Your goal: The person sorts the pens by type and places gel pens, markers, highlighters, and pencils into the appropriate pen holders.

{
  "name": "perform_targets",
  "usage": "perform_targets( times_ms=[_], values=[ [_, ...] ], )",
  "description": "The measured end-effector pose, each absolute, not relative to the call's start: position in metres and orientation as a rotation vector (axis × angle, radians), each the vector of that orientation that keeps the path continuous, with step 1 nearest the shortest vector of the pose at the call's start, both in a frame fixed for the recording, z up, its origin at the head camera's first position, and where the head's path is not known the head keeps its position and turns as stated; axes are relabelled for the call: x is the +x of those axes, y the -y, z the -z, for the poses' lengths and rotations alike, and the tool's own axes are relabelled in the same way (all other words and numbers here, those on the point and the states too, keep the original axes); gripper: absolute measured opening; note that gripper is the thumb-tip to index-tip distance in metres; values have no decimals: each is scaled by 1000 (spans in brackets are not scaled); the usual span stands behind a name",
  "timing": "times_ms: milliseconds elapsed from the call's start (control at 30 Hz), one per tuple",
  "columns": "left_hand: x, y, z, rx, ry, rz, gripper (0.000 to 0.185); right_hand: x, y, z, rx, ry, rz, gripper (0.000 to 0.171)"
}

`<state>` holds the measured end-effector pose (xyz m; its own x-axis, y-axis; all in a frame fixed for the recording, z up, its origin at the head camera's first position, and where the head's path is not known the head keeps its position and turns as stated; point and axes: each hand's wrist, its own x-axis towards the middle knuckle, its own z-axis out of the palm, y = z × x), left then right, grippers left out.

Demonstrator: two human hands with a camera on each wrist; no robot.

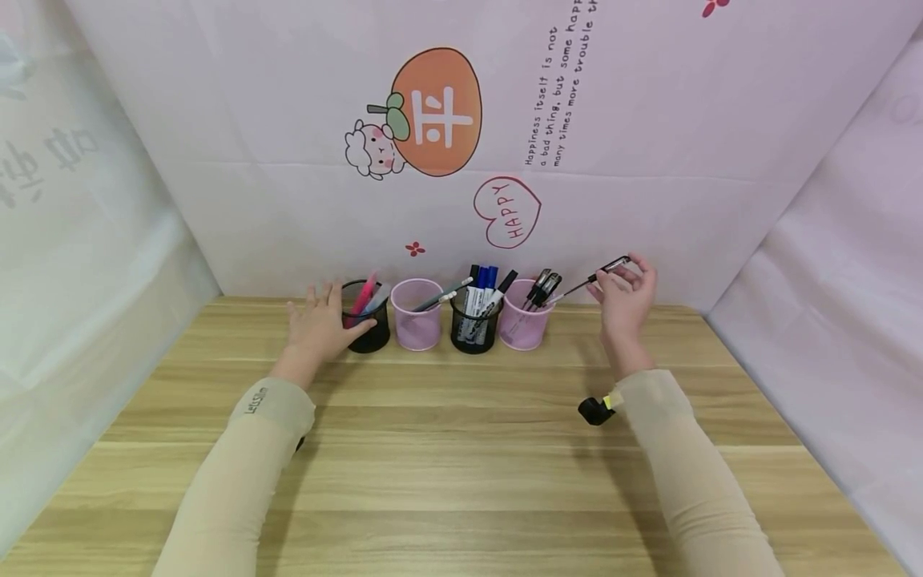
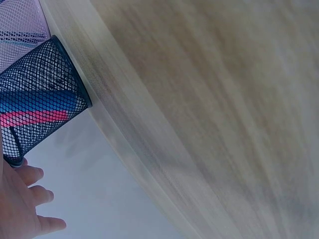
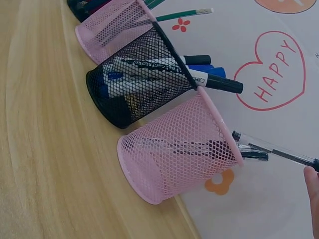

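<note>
Four mesh pen cups stand in a row at the back of the wooden table [image 1: 461,449]. My left hand [image 1: 317,324] rests open against the leftmost black cup [image 1: 368,316] [image 2: 40,94], which holds pink and blue pens. My right hand [image 1: 626,292] pinches a black-and-clear pen [image 1: 594,277] [image 3: 274,148], held slanted with its tip over the rightmost pink cup [image 1: 525,319] [image 3: 177,154]. That cup holds several black pens. Between them stand a pink cup [image 1: 417,314] with a green pencil and a black cup [image 1: 476,320] [image 3: 134,82] with markers.
A pale printed backdrop [image 1: 461,144] with a "HAPPY" heart rises right behind the cups. Curtain walls close in the left and right sides. A small black wrist-camera mount [image 1: 595,410] shows by my right sleeve.
</note>
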<state>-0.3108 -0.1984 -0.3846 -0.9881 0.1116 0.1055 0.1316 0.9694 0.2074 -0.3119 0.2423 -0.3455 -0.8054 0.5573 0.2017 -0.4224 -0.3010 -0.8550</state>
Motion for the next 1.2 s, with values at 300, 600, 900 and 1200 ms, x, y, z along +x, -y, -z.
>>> perform_targets(
  times_ms=[300,600,900,1200],
  values=[
    [-311,200,385,-187,3035,337,108,-316,-234,354,-146,1423,-2058,61],
    [-312,200,387,-195,3031,350,109,-320,-225,360,-128,1527,-1986,59],
    [-312,200,386,-197,3022,325,106,-320,-220,368,-94,1617,-1943,53],
    [-311,200,383,-195,3030,335,108,-322,-223,376,-125,1776,-1877,27]
  ],
)
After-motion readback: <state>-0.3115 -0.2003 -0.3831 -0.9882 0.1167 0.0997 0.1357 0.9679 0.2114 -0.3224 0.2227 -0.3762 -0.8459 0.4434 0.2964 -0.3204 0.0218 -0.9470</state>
